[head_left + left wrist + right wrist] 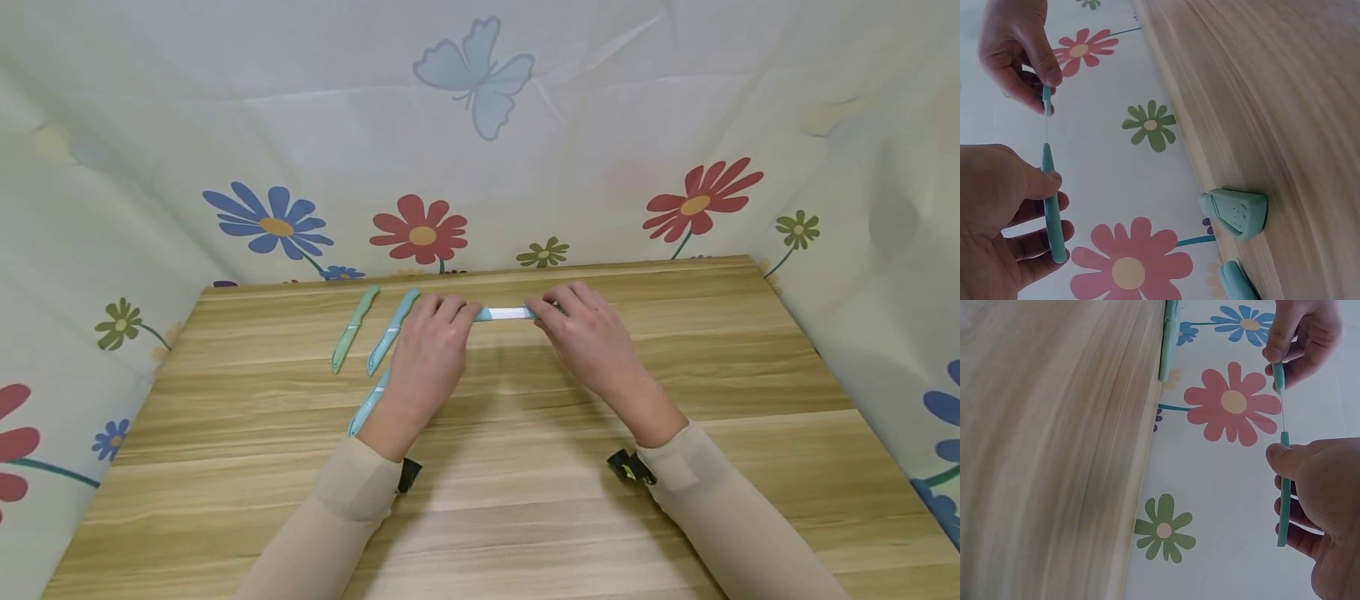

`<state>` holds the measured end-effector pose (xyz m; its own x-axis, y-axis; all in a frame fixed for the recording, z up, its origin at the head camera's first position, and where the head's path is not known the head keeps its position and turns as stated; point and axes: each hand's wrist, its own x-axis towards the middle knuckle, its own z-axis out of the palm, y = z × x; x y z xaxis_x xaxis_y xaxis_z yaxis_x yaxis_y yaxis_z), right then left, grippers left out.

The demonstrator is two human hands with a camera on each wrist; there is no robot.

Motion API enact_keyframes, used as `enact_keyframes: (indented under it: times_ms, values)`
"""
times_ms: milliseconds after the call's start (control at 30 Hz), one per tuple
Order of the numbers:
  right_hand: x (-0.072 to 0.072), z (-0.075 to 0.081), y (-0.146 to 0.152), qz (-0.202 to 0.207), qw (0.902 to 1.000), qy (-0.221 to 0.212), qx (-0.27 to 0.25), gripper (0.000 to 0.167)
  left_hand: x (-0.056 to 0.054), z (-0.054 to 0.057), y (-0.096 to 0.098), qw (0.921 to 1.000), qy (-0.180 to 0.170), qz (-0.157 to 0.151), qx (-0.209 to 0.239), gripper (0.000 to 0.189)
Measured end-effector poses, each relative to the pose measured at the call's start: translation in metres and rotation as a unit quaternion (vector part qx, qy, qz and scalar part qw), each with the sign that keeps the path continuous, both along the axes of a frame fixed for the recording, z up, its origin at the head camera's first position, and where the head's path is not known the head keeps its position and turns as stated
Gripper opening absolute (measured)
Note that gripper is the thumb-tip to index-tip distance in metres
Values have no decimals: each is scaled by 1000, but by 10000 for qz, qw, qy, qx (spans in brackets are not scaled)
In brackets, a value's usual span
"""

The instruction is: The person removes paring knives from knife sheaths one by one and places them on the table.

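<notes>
My left hand (435, 350) grips the blue-green handle (1054, 215) of a small knife between thumb and fingers. Opposite it, my right hand (592, 337) holds the matching blade sheath (1284, 494) in the same way. A length of bare blade (510, 313) shows between the two hands, so knife and sheath are partly apart. Both are held above the far part of the table. Left of my left hand lie a green sheathed knife (356, 329) and a blue sheathed knife (392, 332). Another blue knife (367, 411) is partly hidden by my left wrist.
The wooden table (525, 517) extends under both forearms. A pale curtain (592, 167) printed with flowers and a butterfly hangs behind its far edge and along the sides. Dark straps (632, 468) sit at the wrists, over beige sleeves.
</notes>
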<state>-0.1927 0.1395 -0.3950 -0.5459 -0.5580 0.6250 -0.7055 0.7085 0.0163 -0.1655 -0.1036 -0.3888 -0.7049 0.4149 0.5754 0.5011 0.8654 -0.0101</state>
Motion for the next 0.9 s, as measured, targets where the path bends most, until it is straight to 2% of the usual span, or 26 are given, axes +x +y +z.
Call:
enact_keyframes:
  times_ms: [900]
  values:
    - [-2,-3,1,26,9999,32,-98,30,-3,-2,-3,9999,89,4,62,21]
